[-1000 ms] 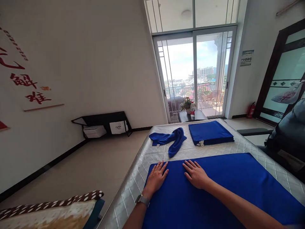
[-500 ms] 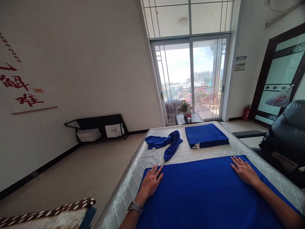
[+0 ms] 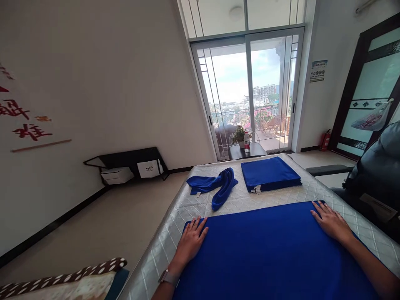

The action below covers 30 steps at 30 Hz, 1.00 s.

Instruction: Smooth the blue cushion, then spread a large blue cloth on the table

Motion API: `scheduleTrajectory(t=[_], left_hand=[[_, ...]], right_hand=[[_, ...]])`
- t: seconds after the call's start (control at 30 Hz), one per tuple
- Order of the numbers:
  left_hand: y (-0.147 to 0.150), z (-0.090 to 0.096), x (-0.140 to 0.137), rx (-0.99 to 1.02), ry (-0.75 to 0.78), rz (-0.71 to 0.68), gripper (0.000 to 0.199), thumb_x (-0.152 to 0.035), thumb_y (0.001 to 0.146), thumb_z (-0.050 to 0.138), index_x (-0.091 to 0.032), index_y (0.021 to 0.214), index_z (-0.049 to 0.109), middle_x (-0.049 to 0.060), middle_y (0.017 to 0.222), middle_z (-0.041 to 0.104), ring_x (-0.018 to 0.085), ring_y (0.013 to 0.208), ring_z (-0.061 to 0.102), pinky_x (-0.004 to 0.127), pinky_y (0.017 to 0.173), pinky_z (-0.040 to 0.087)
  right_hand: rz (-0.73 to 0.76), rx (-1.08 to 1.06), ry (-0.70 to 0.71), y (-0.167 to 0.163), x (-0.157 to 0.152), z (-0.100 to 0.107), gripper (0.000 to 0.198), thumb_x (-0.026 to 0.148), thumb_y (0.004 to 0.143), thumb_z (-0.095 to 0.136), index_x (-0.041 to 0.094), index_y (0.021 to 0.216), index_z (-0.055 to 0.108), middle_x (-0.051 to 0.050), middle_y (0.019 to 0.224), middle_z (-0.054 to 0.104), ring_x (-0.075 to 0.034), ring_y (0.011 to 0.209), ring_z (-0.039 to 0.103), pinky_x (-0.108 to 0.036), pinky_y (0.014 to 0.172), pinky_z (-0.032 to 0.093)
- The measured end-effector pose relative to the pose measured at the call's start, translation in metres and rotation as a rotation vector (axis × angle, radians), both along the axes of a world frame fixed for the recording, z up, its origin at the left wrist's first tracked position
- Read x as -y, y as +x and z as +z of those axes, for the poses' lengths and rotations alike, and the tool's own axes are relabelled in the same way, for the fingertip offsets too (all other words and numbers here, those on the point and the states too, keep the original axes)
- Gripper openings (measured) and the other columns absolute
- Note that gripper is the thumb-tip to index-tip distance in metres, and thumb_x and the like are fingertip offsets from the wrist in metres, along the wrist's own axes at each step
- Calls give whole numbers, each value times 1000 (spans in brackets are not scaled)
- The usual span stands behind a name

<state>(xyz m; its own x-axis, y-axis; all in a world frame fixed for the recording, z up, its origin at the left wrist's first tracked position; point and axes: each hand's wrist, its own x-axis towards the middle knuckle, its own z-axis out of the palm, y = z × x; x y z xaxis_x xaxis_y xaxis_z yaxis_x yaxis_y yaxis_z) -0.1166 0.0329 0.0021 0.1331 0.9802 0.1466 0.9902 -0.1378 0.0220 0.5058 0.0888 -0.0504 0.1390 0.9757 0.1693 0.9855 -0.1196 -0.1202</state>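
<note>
A large blue cloth (image 3: 262, 250) lies spread and smooth over the near part of a silvery quilted mattress (image 3: 162, 246). My left hand (image 3: 191, 239) rests flat on its far left corner, fingers apart. On the far right corner my right hand (image 3: 333, 221) is also laid flat, with fingers extended. Both hands touch the cloth and grip nothing. Beyond them sits a neat stack of folded blue cloths (image 3: 270, 171) with white tags. To its left lies a crumpled, twisted blue cloth (image 3: 215, 185). The near edge of the spread cloth is out of view.
A dark armchair (image 3: 379, 166) stands along the right side. Past the mattress are a small table (image 3: 234, 154) with a bottle (image 3: 246, 142) and a potted plant (image 3: 240, 135). A patterned cushion or bedding (image 3: 84, 283) is at the lower left, and a black rack (image 3: 131, 160) stands by the wall.
Both hands have slid slightly outward, the left one to the left and the right one to the right, staying flat on the cloth. The camera view has shifted a little.
</note>
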Motion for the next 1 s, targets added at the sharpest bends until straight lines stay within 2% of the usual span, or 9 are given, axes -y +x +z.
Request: scheduleTrajectory(t=[0.2, 0.33, 0.4, 0.5, 0.57, 0.63, 0.73, 0.87, 1.0], left_hand=[[-10, 3, 0, -22, 6, 60, 51, -45, 101, 33, -28, 149, 34, 8, 155, 37, 28, 144, 27, 50, 115, 26], [-13, 4, 4, -8, 41, 64, 52, -47, 101, 30, -27, 149, 35, 9, 155, 36, 29, 143, 30, 50, 115, 26], [-13, 4, 5, 18, 56, 75, 53, -48, 101, 30, -26, 149, 35, 9, 155, 37, 29, 143, 31, 50, 115, 25], [-13, 3, 6, 42, 61, 83, 53, -48, 100, 30, -27, 148, 37, 8, 154, 38, 29, 142, 32, 51, 115, 25], [-14, 1, 7, 42, 80, 78, 52, -47, 100, 30, -27, 148, 38, 8, 154, 39, 30, 142, 33, 51, 114, 26], [-15, 0, 8, 37, 110, 65, 52, -46, 100, 30, -26, 147, 40, 8, 153, 41, 30, 142, 33, 52, 114, 26], [-16, -1, 10, 32, 133, 48, 51, -44, 100, 30, -26, 146, 42, 9, 151, 44, 30, 142, 33, 53, 114, 26], [-14, 2, 12, 46, 125, 64, 52, -46, 100, 31, -25, 146, 41, 10, 152, 42, 30, 141, 34, 52, 115, 25], [-13, 3, 12, 41, 132, 79, 52, -48, 100, 30, -27, 146, 41, 9, 150, 45, 30, 140, 36, 52, 113, 28]], right_hand=[[-26, 6, 7, -2, -1, -2, 71, 59, 90, 18, 26, 152, 28, -4, 160, 24, -23, 147, 17, -47, 118, 15], [0, 3, 15, -2, 5, 3, 73, 55, 90, 17, 20, 152, 29, -8, 160, 25, -23, 146, 18, -45, 117, 18], [-6, 10, 12, -5, 7, 11, 70, 53, 89, 22, 22, 151, 33, -8, 159, 28, -26, 146, 20, -49, 116, 18], [-106, 82, -10, -28, 9, 33, 61, 46, 88, 31, 25, 144, 46, -10, 153, 39, -33, 142, 29, -56, 115, 17], [-133, 199, 38, -59, 13, 51, 56, 36, 90, 31, 17, 137, 55, -16, 145, 48, -35, 138, 35, -57, 115, 16], [-1, 265, 105, -105, 20, 69, 52, 27, 89, 33, 12, 130, 60, -18, 142, 51, -35, 135, 39, -53, 116, 17], [293, 133, 139, -192, 39, 88, 48, 28, 90, 36, 18, 130, 61, -13, 140, 54, -30, 131, 46, -47, 115, 26], [689, -80, 91, -307, 67, 99, 49, 38, 95, 35, 24, 138, 54, -7, 144, 52, -27, 132, 45, -45, 114, 31], [865, -160, 24, -388, 74, 97, 53, 41, 96, 34, 22, 144, 46, -7, 149, 45, -26, 138, 38, -46, 116, 27]])
